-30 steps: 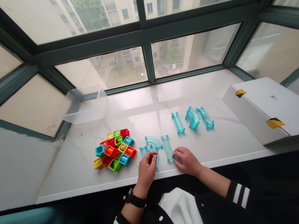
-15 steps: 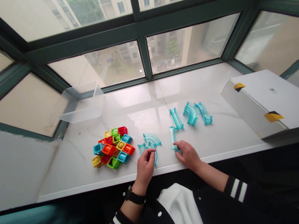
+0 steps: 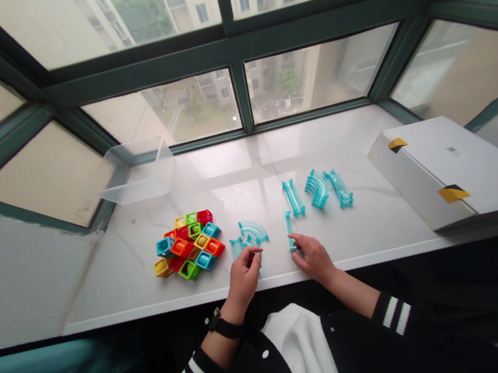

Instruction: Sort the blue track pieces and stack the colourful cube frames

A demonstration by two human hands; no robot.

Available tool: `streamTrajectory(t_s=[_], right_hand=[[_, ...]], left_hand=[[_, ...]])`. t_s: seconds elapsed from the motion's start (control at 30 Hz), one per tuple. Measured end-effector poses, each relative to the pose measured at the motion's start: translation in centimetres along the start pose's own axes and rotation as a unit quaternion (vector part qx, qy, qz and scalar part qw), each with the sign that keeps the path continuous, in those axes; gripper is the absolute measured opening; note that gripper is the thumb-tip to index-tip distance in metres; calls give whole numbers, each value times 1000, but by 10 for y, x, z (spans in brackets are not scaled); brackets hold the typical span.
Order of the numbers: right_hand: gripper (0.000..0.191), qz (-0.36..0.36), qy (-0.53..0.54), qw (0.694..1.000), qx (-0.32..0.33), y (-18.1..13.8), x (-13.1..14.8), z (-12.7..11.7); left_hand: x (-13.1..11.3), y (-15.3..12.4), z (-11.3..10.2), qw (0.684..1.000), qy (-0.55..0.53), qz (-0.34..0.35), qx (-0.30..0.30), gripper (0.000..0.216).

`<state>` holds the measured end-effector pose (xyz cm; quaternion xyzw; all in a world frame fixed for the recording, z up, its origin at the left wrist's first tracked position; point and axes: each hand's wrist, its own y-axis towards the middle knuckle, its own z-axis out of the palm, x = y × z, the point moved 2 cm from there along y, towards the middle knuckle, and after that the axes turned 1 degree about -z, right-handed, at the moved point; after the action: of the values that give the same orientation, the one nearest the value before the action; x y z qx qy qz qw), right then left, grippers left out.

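Note:
My right hand [image 3: 313, 258] pinches the near end of a straight translucent turquoise track piece [image 3: 288, 223], which stands narrow side toward me. My left hand [image 3: 246, 271] is closed with fingertips together, above loose track pieces; whether anything is between the fingers is hidden. Just beyond it lie a curved turquoise track piece [image 3: 253, 230] and a short straight one [image 3: 236, 248], partly covered by the hand. Farther right are another straight track piece [image 3: 294, 198], a stack of curved track pieces [image 3: 317, 189] and a wavy track piece [image 3: 340, 188].
Left of my hands sits a cluster of coloured hollow blocks [image 3: 189, 246]. A clear plastic bin [image 3: 139, 173] stands at the back left by the window. A white box [image 3: 461, 170] with yellow-black tabs occupies the right. The white sill's front edge [image 3: 155, 311] runs before me.
The straight track piece in my right hand has turned and now shows a narrower side. My left hand has shifted slightly right, covering more of the near curved piece.

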<state>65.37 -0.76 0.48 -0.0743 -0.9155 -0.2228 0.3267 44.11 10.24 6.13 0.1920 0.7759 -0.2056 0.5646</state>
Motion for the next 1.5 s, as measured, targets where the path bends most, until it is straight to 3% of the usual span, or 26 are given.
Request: streamTrajectory(t_s=[0.13, 0.23, 0.43, 0.6, 0.73, 0.83, 1.03, 1.37, 1.5], right_hand=[[50, 6, 3, 1000, -1, 0, 2, -2], [42, 25, 55, 998, 5, 4, 10, -6], [29, 154, 178, 971, -30, 12, 27, -19], [35, 223, 300, 926, -54, 15, 33, -20], [45, 260, 426, 866, -21, 15, 40, -12], [43, 264, 459, 848, 13, 14, 45, -6], [40, 253, 408, 876, 27, 11, 47, -4], [34, 221, 374, 899, 50, 6, 44, -8], [35, 184, 331, 925, 30, 5, 43, -11]], left_hand=[[-3, -1, 2, 1000, 4, 2, 11, 27], [-2, -1, 5, 1000, -3, 0, 26, 28], [-6, -5, 19, 995, -20, -24, 98, 33], [-11, -6, 27, 991, -15, -21, 135, 36], [-17, -6, 29, 993, 2, 10, 120, 38], [-20, -6, 29, 995, 14, 22, 100, 33], [-15, -7, 30, 997, -1, 21, 77, 28], [-21, -11, 32, 994, -13, 38, 100, 27], [-15, -9, 31, 996, -13, 35, 75, 28]])
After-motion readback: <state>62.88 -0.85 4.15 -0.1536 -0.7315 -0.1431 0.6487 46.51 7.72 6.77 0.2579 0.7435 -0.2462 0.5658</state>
